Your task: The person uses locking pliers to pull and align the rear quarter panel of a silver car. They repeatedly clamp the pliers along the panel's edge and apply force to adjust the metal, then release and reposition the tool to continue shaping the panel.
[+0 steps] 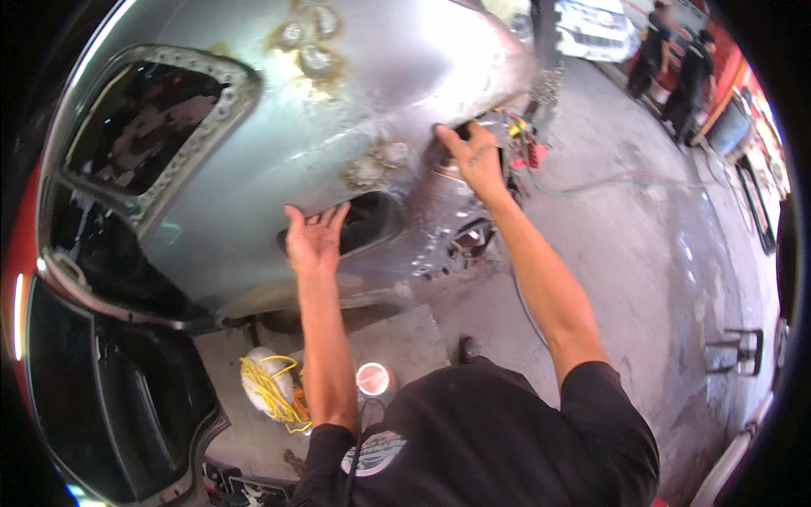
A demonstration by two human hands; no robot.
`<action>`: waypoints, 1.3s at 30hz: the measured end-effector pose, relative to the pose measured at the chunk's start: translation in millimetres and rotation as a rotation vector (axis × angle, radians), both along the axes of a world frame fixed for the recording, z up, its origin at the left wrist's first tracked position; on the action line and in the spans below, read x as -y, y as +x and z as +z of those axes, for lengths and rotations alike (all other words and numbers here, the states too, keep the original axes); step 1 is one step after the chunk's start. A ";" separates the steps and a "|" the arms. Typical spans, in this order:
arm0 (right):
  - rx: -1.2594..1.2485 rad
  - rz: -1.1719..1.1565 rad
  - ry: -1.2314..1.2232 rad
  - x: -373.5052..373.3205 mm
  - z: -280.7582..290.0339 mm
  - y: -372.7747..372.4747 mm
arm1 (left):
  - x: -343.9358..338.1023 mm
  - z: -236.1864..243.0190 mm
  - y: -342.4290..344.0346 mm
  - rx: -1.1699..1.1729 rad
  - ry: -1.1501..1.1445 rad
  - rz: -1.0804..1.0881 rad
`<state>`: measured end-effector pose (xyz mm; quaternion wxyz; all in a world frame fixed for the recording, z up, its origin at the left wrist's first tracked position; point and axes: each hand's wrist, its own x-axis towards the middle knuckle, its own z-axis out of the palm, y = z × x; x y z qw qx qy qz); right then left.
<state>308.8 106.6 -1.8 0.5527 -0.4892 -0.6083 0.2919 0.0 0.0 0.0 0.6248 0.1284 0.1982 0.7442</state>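
Observation:
A car body panel [355, 76] in bare grey metal fills the upper left, with rough brownish patches and a window opening with perforated trim. My left hand [314, 241] is palm up over the near side of an oval cutout [367, 224], fingers apart, thumb against the panel; whether its fingertips press on the rim is unclear. My right hand [475, 162] grips the panel's edge higher up on the right, thumb out and other fingers curled. Beside it, wires with yellow and red parts [530, 152] hang at the edge.
A dark door [110, 397] is at lower left. A yellow cord bundle [279, 397] and a bucket [373, 378] sit beneath the panel. A hose crosses the concrete floor [608, 253]. Two people [684, 84] stand near a blue drum [726, 131]; a white vehicle [591, 34] is behind.

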 end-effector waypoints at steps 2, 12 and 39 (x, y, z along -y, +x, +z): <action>0.241 -0.065 -0.187 34.7 27.8 23.9 | 5.5 -27.3 30.5 0.075 -0.056 -0.014; -0.169 -0.161 0.207 42.2 29.0 -9.7 | -21.7 -24.8 -6.8 -0.324 0.047 0.005; -0.154 -0.167 -0.013 8.7 -15.6 -21.3 | -5.1 -20.3 21.3 -0.549 0.017 0.104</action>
